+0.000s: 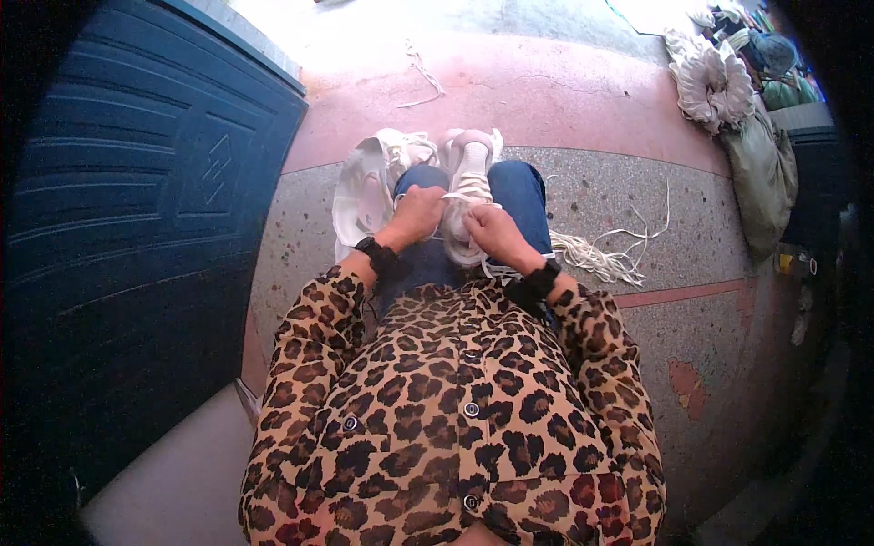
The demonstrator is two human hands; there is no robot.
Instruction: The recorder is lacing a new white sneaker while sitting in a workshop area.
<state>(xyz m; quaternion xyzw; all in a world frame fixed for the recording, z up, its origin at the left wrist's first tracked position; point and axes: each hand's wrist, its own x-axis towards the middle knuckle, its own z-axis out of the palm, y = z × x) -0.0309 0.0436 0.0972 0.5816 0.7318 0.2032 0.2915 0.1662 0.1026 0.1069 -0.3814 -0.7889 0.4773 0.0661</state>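
Note:
A pale pink and white sneaker (472, 164) rests on my lap between my knees, its toe end toward me. White shoelace (473, 187) crosses its front in several rows. My left hand (420, 215) is closed at the shoe's left edge, pinching the lace near the top of the fingers. On the other side my right hand (497, 233) is closed over the lower rows, with a lace at its fingertips. The exact grip of both hands is partly hidden by the knuckles. Beyond my left knee stands an open white bag (347, 193) with pale shoes in it.
A pile of loose white laces (596, 258) lies on the speckled floor (628, 182) right of my knee. Another lace (423, 77) is farther ahead on the pink strip. A blue panelled door (182, 164) borders the left. Stuffed sacks (763, 173) stand at the right.

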